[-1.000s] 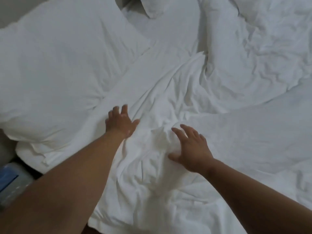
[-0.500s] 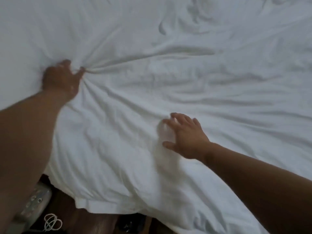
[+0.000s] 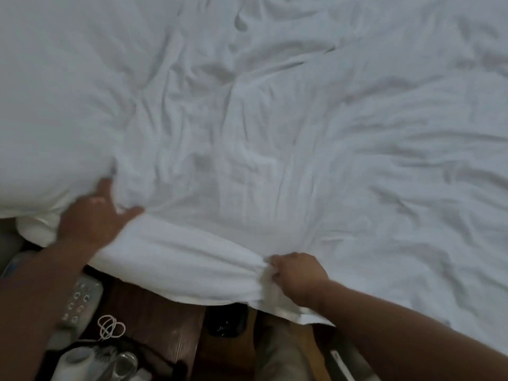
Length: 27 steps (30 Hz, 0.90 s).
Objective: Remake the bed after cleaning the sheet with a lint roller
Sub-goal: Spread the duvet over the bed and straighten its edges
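Two hands work the near hem of the white sheet (image 3: 302, 133); the sheet lies spread and creased, overhanging a wooden surface (image 3: 154, 320); right hand (image 3: 298, 273) closed, pinching a bunched fold of hem; left hand (image 3: 93, 221) blurred, thumb splayed, on the sheet just beside the pillow (image 3: 55, 105); its grip cannot be determined; keypad handset (image 3: 79, 301) and coiled cord (image 3: 111, 327) lie below.

From where I stand I count two hands at the bed's edge: one left hand (image 3: 90, 218) and one right hand (image 3: 298, 273). There is one white sheet (image 3: 275, 133) and one pillow (image 3: 55, 105). Below them is one wooden bedside table (image 3: 154, 320), with one keypad telephone (image 3: 78, 303), one coil of thin white cord (image 3: 110, 327) and one clear glass (image 3: 125, 364).
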{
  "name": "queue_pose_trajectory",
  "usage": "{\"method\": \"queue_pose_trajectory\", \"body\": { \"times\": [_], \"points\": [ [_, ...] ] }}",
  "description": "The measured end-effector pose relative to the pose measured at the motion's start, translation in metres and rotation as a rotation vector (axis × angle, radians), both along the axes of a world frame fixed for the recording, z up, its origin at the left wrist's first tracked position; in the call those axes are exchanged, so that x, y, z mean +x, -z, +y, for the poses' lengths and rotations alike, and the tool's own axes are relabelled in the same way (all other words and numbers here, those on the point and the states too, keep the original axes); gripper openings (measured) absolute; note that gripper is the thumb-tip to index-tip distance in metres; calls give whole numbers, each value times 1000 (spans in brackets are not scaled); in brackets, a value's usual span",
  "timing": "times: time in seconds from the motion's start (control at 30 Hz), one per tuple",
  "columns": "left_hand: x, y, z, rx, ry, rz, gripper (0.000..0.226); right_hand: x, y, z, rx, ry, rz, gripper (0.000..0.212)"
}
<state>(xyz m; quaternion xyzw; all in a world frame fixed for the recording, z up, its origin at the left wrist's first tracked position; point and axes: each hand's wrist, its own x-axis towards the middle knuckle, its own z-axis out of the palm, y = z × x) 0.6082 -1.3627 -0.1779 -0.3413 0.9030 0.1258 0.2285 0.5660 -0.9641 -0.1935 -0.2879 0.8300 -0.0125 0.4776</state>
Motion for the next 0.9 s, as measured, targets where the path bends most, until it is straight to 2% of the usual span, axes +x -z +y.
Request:
{"method": "queue_pose_trajectory", "body": {
  "times": [0.1, 0.17, 0.2, 0.23, 0.27, 0.3, 0.33, 0.37, 0.4, 0.43, 0.5, 0.57, 0.6, 0.67, 0.73, 0.8, 0.9],
  "points": [
    [-29, 5, -15, -119, 89, -79, 102, 8, -11, 5, -115, 46, -109, 18],
    [-37, 10, 36, -271, 222, -100, 101, 16, -20, 41, -157, 164, -187, 34],
    [-37, 11, 76, -275, 315, 4, 93, 18, -25, 67, -149, 225, -182, 48],
    [-35, 10, 126, -193, 419, 159, 84, 20, -28, 100, -133, 279, -103, 60],
    [-30, 11, 179, -34, 530, 309, 79, 22, -30, 138, -89, 312, 25, 68],
    [-23, 10, 235, 149, 644, 380, 78, 25, -31, 179, -5, 322, 143, 75],
    [-17, 7, 289, 318, 767, 287, 80, 27, -35, 221, 108, 310, 210, 82],
    [-9, 4, 340, 427, 892, 107, 84, 30, -38, 262, 223, 287, 220, 90],
    [-2, 2, 387, 474, 1014, -67, 89, 33, -40, 301, 323, 279, 195, 95],
    [3, 1, 428, 458, 1137, -164, 93, 38, -42, 336, 399, 284, 173, 97],
    [3, 5, 492, 369, 1309, -140, 97, 43, -40, 395, 485, 305, 209, 88],
    [3, 15, 539, 258, 1383, -136, 94, 45, -27, 434, 444, 320, 295, 66],
    [2, 22, 557, 214, 1384, -130, 86, 44, -16, 449, 376, 323, 350, 54],
    [-2, 34, 585, 246, 1275, -55, 53, 45, 5, 472, 224, 376, 403, 39],
    [-6, 40, 605, 305, 1093, 4, 22, 49, 12, 494, 115, 494, 341, 35],
    [1, 36, 633, 307, 1066, -39, 18, 60, 10, 526, 76, 488, 275, 34],
    [31, 30, 688, 298, 1172, -210, 17, 91, -1, 584, 55, 461, 274, 29]
  ]
}}
